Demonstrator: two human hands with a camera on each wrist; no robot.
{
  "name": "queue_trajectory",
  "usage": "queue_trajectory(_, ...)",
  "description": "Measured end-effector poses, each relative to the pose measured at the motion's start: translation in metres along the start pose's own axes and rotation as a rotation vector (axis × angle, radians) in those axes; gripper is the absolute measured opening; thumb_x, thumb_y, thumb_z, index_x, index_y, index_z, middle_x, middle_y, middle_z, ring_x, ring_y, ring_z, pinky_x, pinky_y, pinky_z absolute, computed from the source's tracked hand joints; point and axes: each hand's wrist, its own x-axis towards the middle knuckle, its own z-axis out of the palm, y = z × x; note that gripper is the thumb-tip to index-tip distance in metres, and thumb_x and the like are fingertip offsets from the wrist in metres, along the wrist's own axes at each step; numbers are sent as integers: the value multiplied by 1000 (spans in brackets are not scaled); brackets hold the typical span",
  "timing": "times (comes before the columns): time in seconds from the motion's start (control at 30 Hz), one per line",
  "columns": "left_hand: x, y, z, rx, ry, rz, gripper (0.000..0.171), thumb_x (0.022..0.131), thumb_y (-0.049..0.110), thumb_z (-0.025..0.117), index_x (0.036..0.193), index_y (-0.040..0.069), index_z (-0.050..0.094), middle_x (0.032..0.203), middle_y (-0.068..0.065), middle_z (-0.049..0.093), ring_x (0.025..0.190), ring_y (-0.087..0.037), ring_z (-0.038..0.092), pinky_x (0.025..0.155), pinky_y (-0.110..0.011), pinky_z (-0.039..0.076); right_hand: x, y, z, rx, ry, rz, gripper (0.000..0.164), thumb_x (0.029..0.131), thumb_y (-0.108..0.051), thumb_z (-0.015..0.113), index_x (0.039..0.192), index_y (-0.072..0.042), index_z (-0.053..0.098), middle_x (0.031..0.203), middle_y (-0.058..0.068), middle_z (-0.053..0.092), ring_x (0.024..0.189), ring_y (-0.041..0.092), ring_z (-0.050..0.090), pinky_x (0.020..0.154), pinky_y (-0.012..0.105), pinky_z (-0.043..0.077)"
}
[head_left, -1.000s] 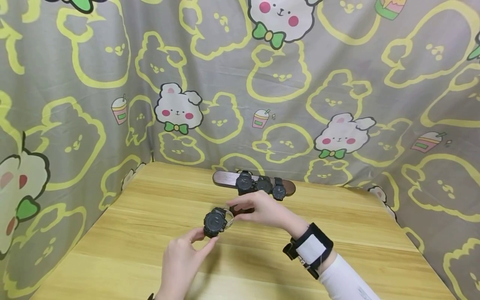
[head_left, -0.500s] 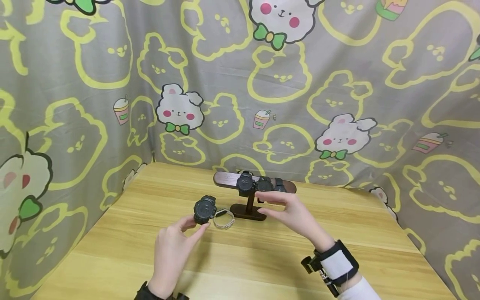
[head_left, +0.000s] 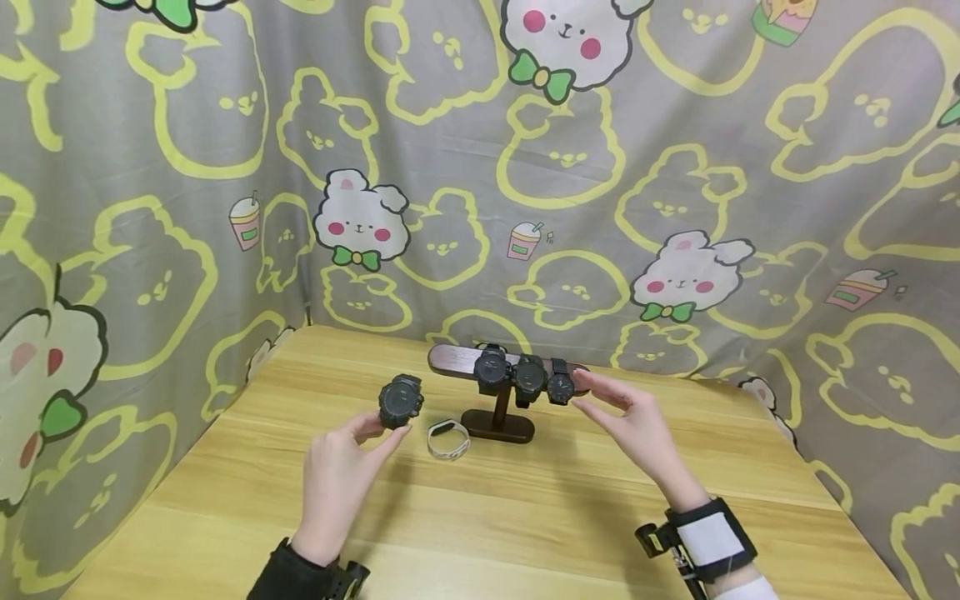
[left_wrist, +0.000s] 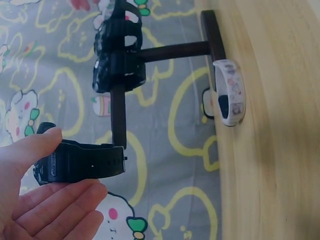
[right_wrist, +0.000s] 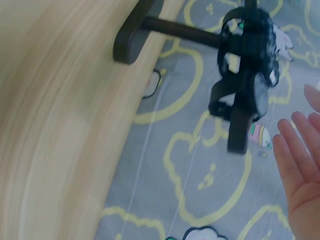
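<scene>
Between thumb and fingers, my left hand (head_left: 341, 471) pinches a black wristwatch (head_left: 401, 401), held up left of the watch stand. In the left wrist view its black strap (left_wrist: 95, 161) points toward the stand's bare bar end. The dark wooden T-shaped stand (head_left: 451, 359) carries three black watches side by side: a left one (head_left: 491, 369), a middle one (head_left: 529, 377) and a smaller right one (head_left: 560, 387). My right hand (head_left: 633, 425) is by the bar's right end, fingers extended and apart from the thumb, holding nothing. The right wrist view shows its fingers (right_wrist: 295, 145) beside the bar.
A pale patterned wristband (head_left: 448, 440) with a dark inset stands on the wooden table (head_left: 480, 533), just left of the stand's base (head_left: 498, 426). Grey curtain (head_left: 450, 150) with yellow cartoon outlines encloses the table's back and sides.
My right hand has moved right, from beside the pale wristband to the bar's right end; the wristband is now on the table. My left hand has carried the black watch left and upward.
</scene>
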Motion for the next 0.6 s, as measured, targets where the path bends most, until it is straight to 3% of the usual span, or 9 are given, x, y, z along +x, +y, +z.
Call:
queue_trajectory(0.13, 5, -2, 1, -25, -12, -15, 32, 78, 32, 90, 96, 7, 81, 87, -11, 81, 78, -29, 79, 58, -31, 56, 0, 11, -6, -30, 24, 10, 40, 91, -8, 77, 130, -5, 70, 131, 17, 72, 114, -8, 64, 96, 2, 48)
queue_trajectory(0.2, 8, -4, 2, -28, -13, -21, 33, 79, 32, 90, 97, 6, 81, 87, -11, 81, 78, -29, 79, 56, -28, 54, 1, 16, -8, -62, 25, 28, 40, 91, -9, 77, 131, -5, 70, 131, 17, 72, 115, -4, 65, 98, 8, 51)
queue_trajectory(0.4, 16, -9, 8, -25, 1, -28, 34, 78, 33, 90, 97, 7, 81, 88, -11, 82, 80, -29, 80, 63, -38, 58, 4, 31, -12, -121, 5, 72, 42, 91, -7, 76, 132, -1, 67, 135, 22, 68, 118, 39, 69, 99, 44, 57)
queue_trajectory(0.6, 22, -13, 14, -60, 9, -44, 31, 79, 32, 89, 97, 8, 80, 90, -11, 82, 83, -29, 80, 73, -48, 61, 10, 39, -13, -153, -50, 108, 47, 92, -10, 76, 136, 0, 64, 137, 25, 66, 119, 44, 68, 101, 51, 57)
